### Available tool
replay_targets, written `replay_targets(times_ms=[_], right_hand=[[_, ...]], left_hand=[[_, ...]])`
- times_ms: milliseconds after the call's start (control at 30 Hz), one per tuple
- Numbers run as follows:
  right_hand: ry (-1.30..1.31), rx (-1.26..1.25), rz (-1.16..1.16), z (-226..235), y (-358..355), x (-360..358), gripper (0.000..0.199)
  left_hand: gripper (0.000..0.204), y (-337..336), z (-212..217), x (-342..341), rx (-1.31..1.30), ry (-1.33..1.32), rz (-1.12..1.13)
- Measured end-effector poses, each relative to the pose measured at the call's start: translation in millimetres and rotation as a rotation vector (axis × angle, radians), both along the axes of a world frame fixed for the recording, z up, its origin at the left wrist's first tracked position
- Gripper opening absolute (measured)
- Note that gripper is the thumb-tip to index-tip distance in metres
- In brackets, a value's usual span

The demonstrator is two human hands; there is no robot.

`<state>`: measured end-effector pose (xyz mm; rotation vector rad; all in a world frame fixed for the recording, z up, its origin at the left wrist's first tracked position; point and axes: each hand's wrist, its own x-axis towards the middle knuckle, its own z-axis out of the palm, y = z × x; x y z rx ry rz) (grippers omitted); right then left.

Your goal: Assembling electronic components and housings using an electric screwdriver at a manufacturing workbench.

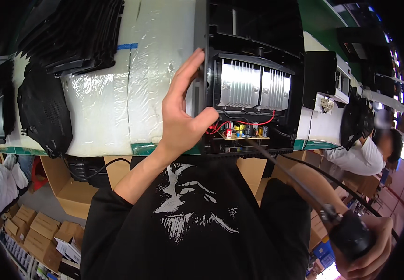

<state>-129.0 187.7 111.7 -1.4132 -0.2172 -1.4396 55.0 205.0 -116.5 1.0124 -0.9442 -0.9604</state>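
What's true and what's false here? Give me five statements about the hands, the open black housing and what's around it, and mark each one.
1. The left hand rests against the left side of the black housing. True.
2. The right hand is empty. False: it holds a long-shafted tool with a black grip.
3. Silver finned heatsinks sit inside the housing. True.
4. The circuit board lies beyond the heatsinks, farther from the person. False: it lies nearer.
5. The stack of black parts is right of the housing. False: it is left.
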Motion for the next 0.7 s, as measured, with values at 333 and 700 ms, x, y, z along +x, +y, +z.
replay_targets(times_ms=[333, 700], right_hand=[[0.130, 0.056, -0.280, -71, 27, 50, 0.022], [0.347, 0.058, -0.223, -85, 35, 46, 0.026]], left_hand=[[0.073, 1, -4, 5, -0.025, -0.173, -0.009], [0.072, 0, -5, 4, -0.071, -0.179, -0.024]])
